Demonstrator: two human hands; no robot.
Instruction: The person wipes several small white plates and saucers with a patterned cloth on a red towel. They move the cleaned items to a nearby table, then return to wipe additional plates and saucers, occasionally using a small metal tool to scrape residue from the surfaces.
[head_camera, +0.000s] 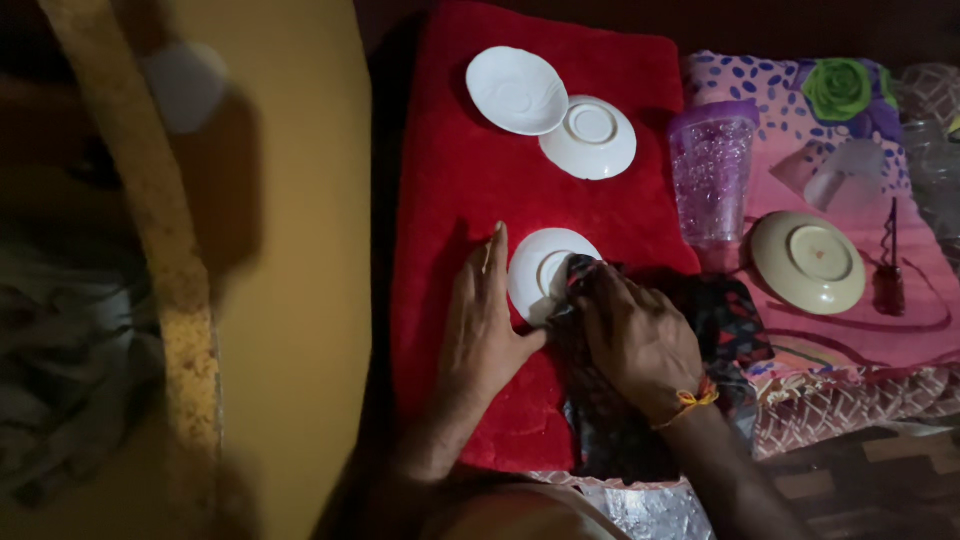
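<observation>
A white saucer (540, 265) lies upside down on a red towel (450, 180). My left hand (485, 325) lies flat on the towel, its fingers against the saucer's left rim. My right hand (632, 335) presses a dark patterned cloth (610, 420) onto the saucer's right side. An orange thread band circles my right wrist.
Two more white saucers (517, 90) (590, 137) lie at the towel's far end, overlapping. A clear purple tumbler (712, 170) stands upside down on a pink patterned cloth (900, 300), beside a cream saucer (808, 262). A yellow surface (300, 250) lies to the left.
</observation>
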